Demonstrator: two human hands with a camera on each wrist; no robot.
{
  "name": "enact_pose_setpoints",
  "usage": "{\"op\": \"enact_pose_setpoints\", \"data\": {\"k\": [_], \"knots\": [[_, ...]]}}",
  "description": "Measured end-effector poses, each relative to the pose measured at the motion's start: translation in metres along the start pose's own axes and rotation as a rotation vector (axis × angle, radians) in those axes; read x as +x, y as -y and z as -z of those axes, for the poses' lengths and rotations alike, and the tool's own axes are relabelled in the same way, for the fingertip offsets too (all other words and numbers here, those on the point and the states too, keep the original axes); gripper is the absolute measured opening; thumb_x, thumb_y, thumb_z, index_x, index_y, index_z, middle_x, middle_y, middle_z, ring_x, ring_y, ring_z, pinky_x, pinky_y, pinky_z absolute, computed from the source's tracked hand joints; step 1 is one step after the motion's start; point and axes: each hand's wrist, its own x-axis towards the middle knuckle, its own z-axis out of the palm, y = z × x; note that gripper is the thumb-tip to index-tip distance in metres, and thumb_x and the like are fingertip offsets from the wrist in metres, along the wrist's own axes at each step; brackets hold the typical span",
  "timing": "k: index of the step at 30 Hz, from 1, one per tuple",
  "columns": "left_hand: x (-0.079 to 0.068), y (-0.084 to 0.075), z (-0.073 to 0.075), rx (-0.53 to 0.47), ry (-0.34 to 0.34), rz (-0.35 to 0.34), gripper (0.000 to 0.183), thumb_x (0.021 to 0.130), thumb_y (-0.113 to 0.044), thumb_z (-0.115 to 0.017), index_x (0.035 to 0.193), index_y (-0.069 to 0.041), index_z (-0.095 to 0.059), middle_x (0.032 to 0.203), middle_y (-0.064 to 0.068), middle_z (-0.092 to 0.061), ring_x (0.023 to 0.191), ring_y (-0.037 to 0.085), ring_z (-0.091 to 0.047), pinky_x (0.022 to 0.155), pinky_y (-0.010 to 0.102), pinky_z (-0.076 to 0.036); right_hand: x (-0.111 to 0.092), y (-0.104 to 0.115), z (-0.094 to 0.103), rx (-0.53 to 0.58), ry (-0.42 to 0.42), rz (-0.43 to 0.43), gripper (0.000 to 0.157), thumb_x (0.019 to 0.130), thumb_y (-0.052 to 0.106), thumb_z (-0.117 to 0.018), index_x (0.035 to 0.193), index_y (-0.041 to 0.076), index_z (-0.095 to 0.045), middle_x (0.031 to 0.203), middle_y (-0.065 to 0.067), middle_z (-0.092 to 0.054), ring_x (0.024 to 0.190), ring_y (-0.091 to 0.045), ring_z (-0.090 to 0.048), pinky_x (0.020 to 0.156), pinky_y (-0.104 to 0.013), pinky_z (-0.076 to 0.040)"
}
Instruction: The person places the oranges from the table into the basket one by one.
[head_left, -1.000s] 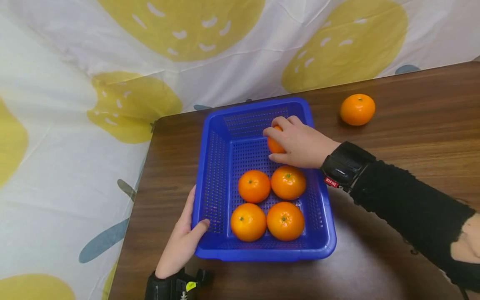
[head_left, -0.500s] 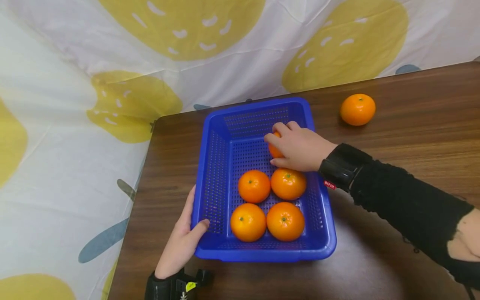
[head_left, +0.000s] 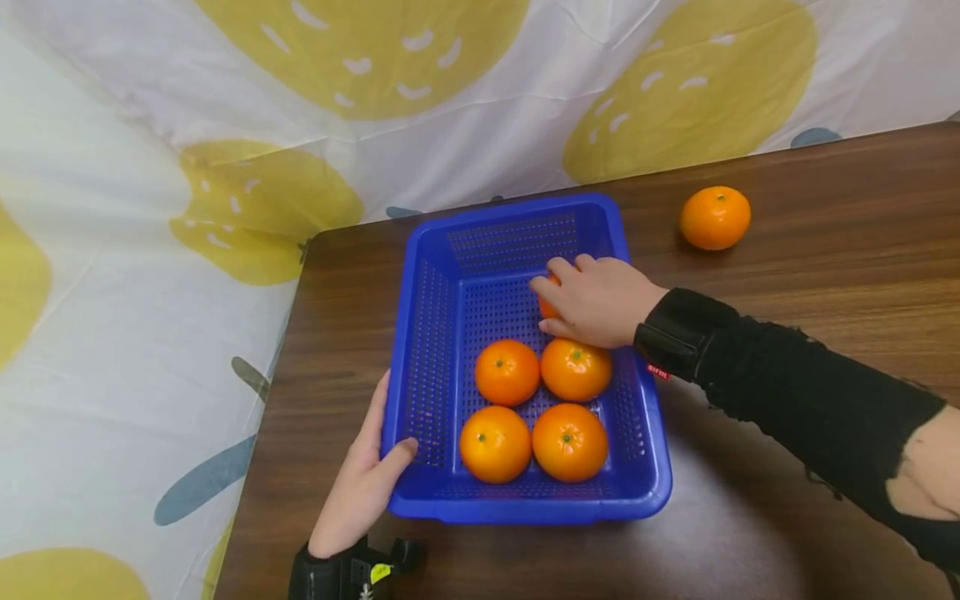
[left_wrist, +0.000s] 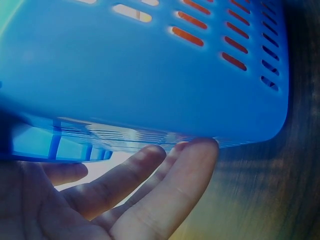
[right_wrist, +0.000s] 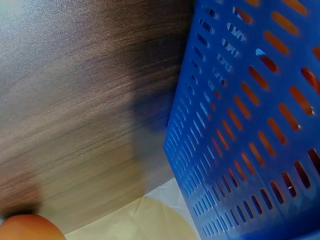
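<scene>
A blue perforated plastic basket (head_left: 435,350) sits on the table in the head view. Inside its near half are several oranges, one of them at the right (head_left: 576,370). My right hand (head_left: 600,302) reaches in over the right wall and holds another orange (head_left: 548,307), mostly hidden under the fingers, just behind that one. My left hand (head_left: 363,479) grips the basket's left side, thumb over the rim. In the left wrist view, the left hand's fingers (left_wrist: 167,195) lie against the outside of the basket (left_wrist: 125,75). The right wrist view shows the basket's slotted wall (right_wrist: 240,130), not the hand.
A loose orange (head_left: 715,218) rests on the dark wooden table (head_left: 840,242), right of the basket. Behind and to the left hangs a white cloth (head_left: 480,150) with large yellow prints. The table's left edge runs close to the left hand.
My right hand has shifted slightly toward the near end of the basket, carrying the held orange closer to the oranges there. The left hand and basket stay in place.
</scene>
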Motion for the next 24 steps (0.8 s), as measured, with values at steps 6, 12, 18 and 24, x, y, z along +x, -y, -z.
{"op": "enact_pose_setpoints", "data": {"k": [6,12,18,24], "knots": [[-0.0002,-0.0006,0.0001,0.010,0.012,-0.008,0.073,0.091,-0.004,-0.044,0.148,-0.036,-0.010,0.151,0.006,-0.025,0.114,0.031,-0.047,0.086,0.057,-0.048,0.0003,-0.0007,-0.0008,-0.003,0.038,0.002,0.055,0.090,0.054,-0.042,0.131,0.018,-0.046,0.122,-0.015,-0.051,0.095,-0.032,-0.053,0.083,-0.047,-0.049],[-0.0004,-0.0007,0.0003,0.007,-0.001,0.004,0.074,0.091,-0.004,-0.045,0.147,-0.037,-0.011,0.150,0.005,-0.027,0.113,0.030,-0.048,0.086,0.056,-0.048,0.0001,-0.0003,0.0008,0.005,0.076,0.006,0.057,0.090,0.057,-0.039,0.136,0.023,-0.045,0.134,-0.016,-0.047,0.109,-0.036,-0.050,0.091,-0.051,-0.044],[0.0004,0.0001,-0.0013,0.004,0.010,-0.007,0.074,0.091,-0.003,-0.044,0.147,-0.036,-0.011,0.151,0.005,-0.024,0.114,0.032,-0.047,0.086,0.058,-0.047,-0.0003,-0.0004,0.0008,0.015,0.111,-0.006,0.057,0.091,0.057,-0.036,0.138,0.025,-0.043,0.139,-0.016,-0.043,0.116,-0.037,-0.046,0.096,-0.054,-0.040],[-0.0008,0.0002,0.0000,0.013,0.009,-0.014,0.073,0.091,-0.003,-0.044,0.148,-0.035,-0.011,0.151,0.005,-0.024,0.114,0.031,-0.046,0.087,0.057,-0.047,0.0011,0.0020,0.0007,-0.015,0.146,-0.010,0.056,0.093,0.055,-0.033,0.140,0.025,-0.040,0.141,-0.015,-0.041,0.119,-0.036,-0.044,0.098,-0.054,-0.039]]}}
